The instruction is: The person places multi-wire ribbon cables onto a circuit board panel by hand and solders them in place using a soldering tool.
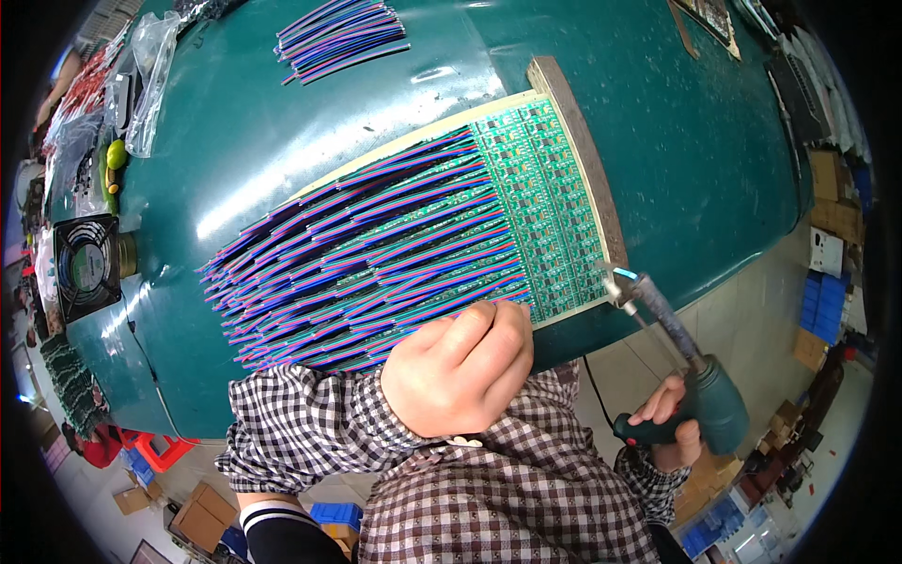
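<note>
A green circuit-board panel (pixel 545 202) lies in front of me on the table. Rows of short ribbon wires (pixel 357 263), striped pink, blue, green and black, cover its left part. My left hand (pixel 460 367) is closed over the panel's near edge, by the wire ends. Its fingertips are turned away, so what they pinch is hidden. In my right hand (pixel 672 428) is a dark green soldering gun (pixel 720 406), gripped by its handle. Its metal tip and feed tube point up and left, near the panel's lower right corner.
A wooden strip (pixel 583 155) runs along the panel's right side. A pile of loose ribbon wires (pixel 343 39) lies at the far edge of the green table (pixel 695 169). At left stand a small black fan (pixel 86 265) and plastic bags (pixel 152 80). Boxes sit on the floor around.
</note>
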Demonstrator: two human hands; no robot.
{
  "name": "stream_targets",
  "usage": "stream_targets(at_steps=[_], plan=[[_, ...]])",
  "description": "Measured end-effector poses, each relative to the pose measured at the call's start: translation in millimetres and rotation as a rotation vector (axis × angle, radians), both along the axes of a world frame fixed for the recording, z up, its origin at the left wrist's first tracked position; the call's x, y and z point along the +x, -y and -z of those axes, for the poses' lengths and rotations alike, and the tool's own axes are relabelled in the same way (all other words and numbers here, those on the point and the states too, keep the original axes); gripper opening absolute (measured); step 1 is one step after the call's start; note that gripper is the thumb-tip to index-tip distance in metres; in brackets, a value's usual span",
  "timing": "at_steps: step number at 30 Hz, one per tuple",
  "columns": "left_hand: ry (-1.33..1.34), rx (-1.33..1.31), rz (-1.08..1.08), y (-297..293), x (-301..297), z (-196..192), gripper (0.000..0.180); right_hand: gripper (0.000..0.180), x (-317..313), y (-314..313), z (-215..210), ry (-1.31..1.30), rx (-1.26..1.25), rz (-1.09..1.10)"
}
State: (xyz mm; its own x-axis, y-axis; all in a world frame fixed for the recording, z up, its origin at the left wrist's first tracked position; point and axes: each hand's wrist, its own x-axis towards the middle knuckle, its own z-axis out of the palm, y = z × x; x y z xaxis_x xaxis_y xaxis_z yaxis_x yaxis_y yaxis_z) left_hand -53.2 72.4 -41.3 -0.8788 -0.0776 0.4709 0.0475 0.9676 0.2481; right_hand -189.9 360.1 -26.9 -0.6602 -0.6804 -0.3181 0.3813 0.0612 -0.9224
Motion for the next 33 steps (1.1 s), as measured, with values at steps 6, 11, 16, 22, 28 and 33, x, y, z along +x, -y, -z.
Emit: stream_targets(at_steps=[6,11,16,22,28,33], plan=[[0.016,-0.012,-0.012,-2.6,0.0,-1.7,0.034,0.060,-37.8,47.8,23.1,-0.006,-0.359,0.155],[0.022,-0.030,-0.042,-5.4,0.8,0.8,0.030,0.058,-79.1,81.0,32.7,0.190,-0.527,0.178],[0.030,-0.040,-0.052,-4.4,-1.6,-2.5,0.030,0.059,-111.8,104.0,43.1,0.312,-0.626,0.144],[0.109,-0.018,-0.095,-5.1,3.8,-14.6,0.035,0.052,-116.1,108.0,47.0,0.331,-0.664,0.099],[0.073,0.331,-0.121,60.6,12.5,-62.8,0.033,0.055,-112.0,99.0,58.2,0.265,-0.598,0.198],[0.105,0.285,-0.261,193.9,-46.4,-0.8,0.021,0.053,-109.6,105.4,58.3,0.257,-0.620,0.192]])
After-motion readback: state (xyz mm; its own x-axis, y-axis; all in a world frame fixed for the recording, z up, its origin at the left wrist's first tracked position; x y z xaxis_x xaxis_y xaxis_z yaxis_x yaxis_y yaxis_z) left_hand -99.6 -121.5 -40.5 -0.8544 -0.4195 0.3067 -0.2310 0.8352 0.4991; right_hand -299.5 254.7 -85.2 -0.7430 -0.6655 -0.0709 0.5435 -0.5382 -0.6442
